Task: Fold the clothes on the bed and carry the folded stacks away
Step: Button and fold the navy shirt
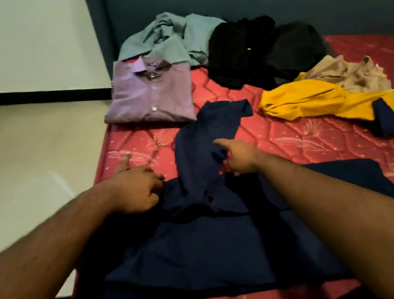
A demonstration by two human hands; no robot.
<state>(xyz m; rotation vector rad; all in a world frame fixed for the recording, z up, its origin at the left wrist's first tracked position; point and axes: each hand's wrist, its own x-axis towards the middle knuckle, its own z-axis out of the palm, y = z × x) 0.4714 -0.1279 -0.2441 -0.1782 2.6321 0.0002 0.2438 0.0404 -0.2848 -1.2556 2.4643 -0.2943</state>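
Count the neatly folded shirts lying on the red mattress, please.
1: the folded purple button-up shirt at the far left mattress edge. The other clothes are crumpled or unfinished; some may hide under piles.

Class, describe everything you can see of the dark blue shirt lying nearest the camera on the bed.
The dark blue shirt is plain woven-looking cloth, spread flat over the near part of the red mattress, its lower part broad and smooth. One long part, seemingly a sleeve, runs away from the camera, rumpled, its end turned over. The left hand pinches the shirt's left edge; the right hand holds a fold of the long part, forefinger straight. It lies apart from the folded purple shirt beyond it.
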